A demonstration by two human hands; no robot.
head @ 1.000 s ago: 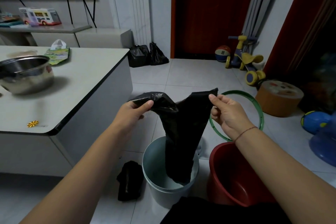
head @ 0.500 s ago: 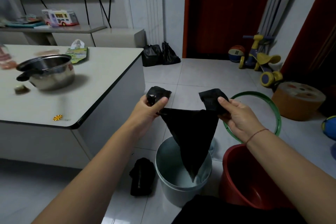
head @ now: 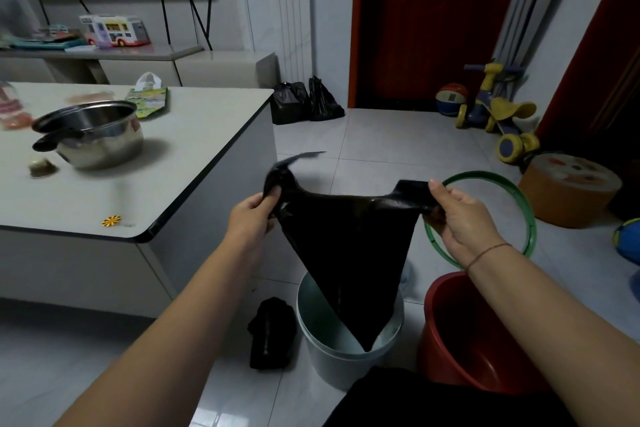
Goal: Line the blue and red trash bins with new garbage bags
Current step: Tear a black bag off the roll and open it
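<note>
Bag [head: 346, 253] hangs stretched between left hand [head: 251, 217] and right hand [head: 460, 218], both pinched closed on its corners; tip dips into blue bin [head: 332, 360] below.

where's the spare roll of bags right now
In the head view the black bag roll lies on the floor tiles, just left of the blue bin and below the table's corner.

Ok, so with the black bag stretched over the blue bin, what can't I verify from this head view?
- Blue bin floor: hidden by the black bag that left hand and right hand hold.
- Red bin: partly hidden by the right forearm.
- Bag's mouth: open or not, cannot tell.
- Small items left of the steel pot: blurred.
</note>
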